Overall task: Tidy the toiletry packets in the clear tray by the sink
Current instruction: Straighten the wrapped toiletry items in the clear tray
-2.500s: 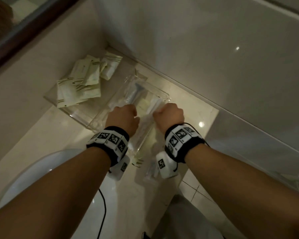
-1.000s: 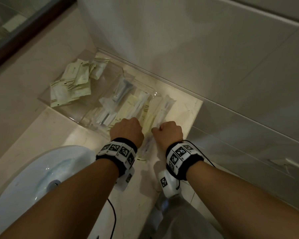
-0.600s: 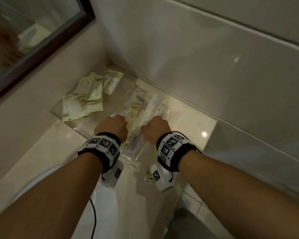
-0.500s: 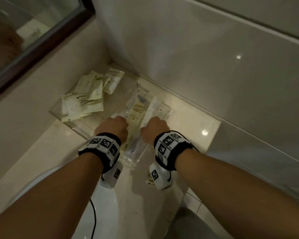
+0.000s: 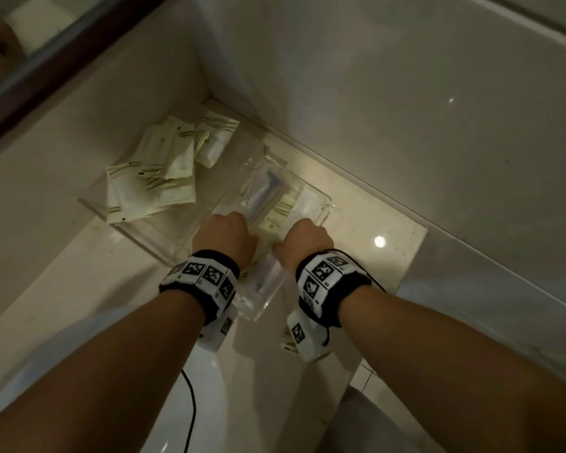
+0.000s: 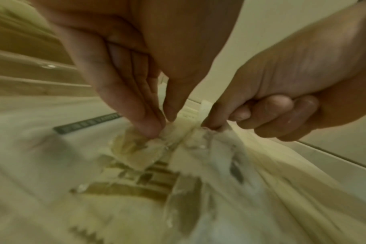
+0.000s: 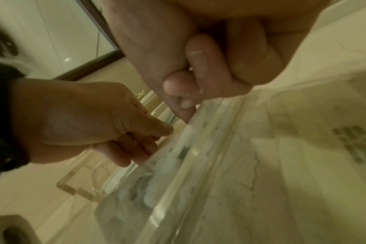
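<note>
The clear tray [image 5: 94, 204] sits in the counter's corner and has two compartments. Cream toiletry packets [image 5: 151, 181] lie piled loosely in the left one. Long clear and cream packets [image 5: 265, 191] lie lengthwise in the right one. Both hands hover over the near half of the right compartment. My left hand [image 5: 227, 230] pinches the end of a cream striped packet [image 6: 136, 151] between thumb and fingers. Beside it, my right hand [image 5: 303, 238] pinches the end of a long clear packet [image 7: 178, 156] with thumb and forefinger, its other fingers curled.
A white sink basin [image 5: 209, 403] lies just in front of the tray, under my forearms. One packet [image 5: 288, 343] lies on the counter below my right wrist. The wall [image 5: 373, 109] runs behind the tray, and a dark-framed mirror [image 5: 46, 60] hangs at the upper left. The counter ends at the right [image 5: 412, 256].
A second ago my right hand held a long packet beside the tray's right wall; it now lies over the right compartment. Both hands shifted forward and have hardly moved since.
</note>
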`<state>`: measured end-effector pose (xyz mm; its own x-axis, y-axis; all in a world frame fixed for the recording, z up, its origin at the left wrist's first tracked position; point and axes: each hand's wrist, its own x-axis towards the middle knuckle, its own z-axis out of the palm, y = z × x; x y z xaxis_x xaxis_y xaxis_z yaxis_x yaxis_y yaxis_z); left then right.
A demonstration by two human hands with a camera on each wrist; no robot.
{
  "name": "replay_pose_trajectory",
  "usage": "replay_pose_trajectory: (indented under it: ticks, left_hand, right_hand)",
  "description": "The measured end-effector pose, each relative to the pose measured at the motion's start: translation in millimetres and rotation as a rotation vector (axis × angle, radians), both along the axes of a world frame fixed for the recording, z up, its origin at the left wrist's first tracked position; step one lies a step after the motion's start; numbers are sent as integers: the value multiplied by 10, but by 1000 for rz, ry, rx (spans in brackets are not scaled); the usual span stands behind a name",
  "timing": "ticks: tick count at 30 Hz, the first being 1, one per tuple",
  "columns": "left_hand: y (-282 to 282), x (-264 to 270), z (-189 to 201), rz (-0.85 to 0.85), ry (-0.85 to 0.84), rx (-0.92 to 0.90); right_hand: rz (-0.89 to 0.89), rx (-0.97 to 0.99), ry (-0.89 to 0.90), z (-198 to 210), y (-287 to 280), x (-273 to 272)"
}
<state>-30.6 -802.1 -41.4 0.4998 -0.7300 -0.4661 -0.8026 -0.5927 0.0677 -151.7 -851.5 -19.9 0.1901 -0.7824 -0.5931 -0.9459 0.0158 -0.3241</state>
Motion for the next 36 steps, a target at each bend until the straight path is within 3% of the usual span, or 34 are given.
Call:
replay_pose_trajectory:
  ticks: [7,19,27,36]
  left_hand:
    - [148,-158,214,-37,44,-33]
    - [607,-1019,393,-190,103,-45]
    - [829,-1407,243,-309,-17,15]
    - [850,-1492,222,-232,-16,51]
  right_hand:
    - [-101,-59,-66,60,40,-189]
    - [-241,-110,-83,14,349,-983]
    - [-192,-172,-30,-108,495,-1595]
    - [-64,-251,57,-167,584,-1928]
